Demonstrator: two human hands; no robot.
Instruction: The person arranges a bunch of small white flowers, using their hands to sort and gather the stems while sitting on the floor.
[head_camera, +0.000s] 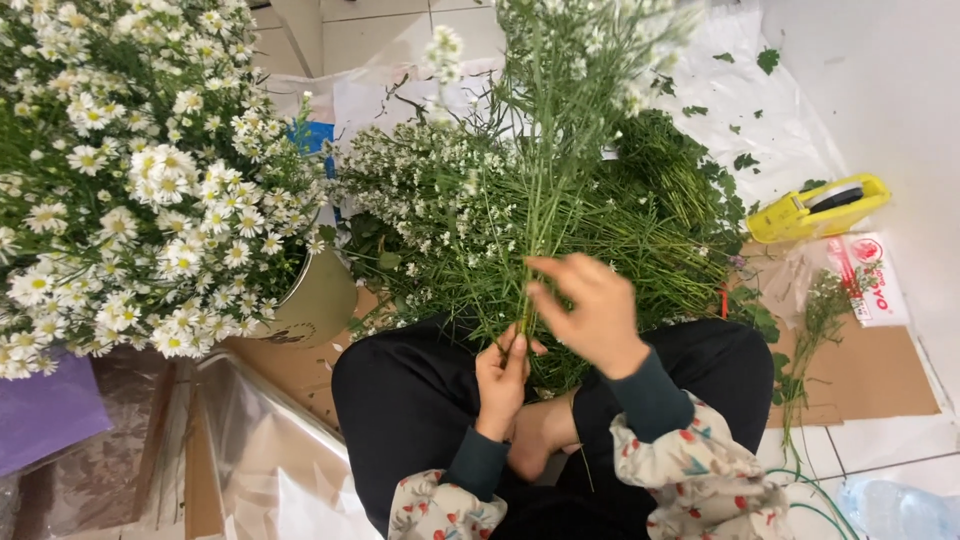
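Note:
My left hand (502, 378) is closed around the lower stems of a small bunch of thin green stems with tiny white flowers (545, 120), held upright in front of me. Just above it, my right hand (592, 310) has its fingers spread and touches the same stems. Behind the bunch, a big pile of the same small white flowers and green stems (620, 230) lies on the floor. My crossed legs in black trousers (410, 400) are below both hands.
A pale bucket (320, 300) full of white daisies (130, 180) stands at the left. A yellow tape dispenser (815, 208) lies at the right by the wall, near a printed plastic bag (868, 280) and brown cardboard (860, 375). Clear wrapping film (250, 450) and purple paper (45, 410) lie at the lower left.

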